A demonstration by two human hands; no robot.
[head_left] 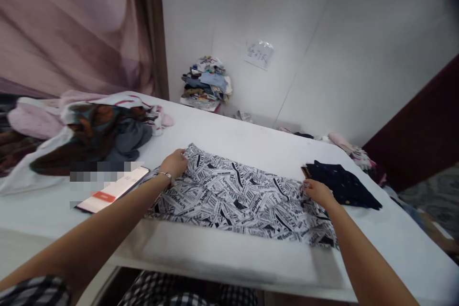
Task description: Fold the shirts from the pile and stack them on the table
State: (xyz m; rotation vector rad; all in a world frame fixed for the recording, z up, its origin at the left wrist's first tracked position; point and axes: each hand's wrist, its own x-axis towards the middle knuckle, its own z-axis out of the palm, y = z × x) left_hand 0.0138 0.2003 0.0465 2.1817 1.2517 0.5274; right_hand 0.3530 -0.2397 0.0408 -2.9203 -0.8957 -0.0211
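Note:
A black-and-white garment with a newspaper print (233, 196) lies spread across the white table in front of me, longer from left to right than from front to back. At its far left corner my left hand (175, 163) pinches the cloth, fingers closed. My right hand (319, 192) grips the far right edge of the same garment. Just beyond that hand rests a folded dark navy garment (340, 182) with small specks. Under my left forearm a phone with a lit screen (111, 191) lies flat, partly covered by blurred blocks.
A loose heap of clothes (96, 129) covers the table's left end. Behind the white table (222, 131), a stack of folded clothes (206, 81) stands by the wall, under a paper sign (258, 54). More clothes (353, 153) lie past the right edge.

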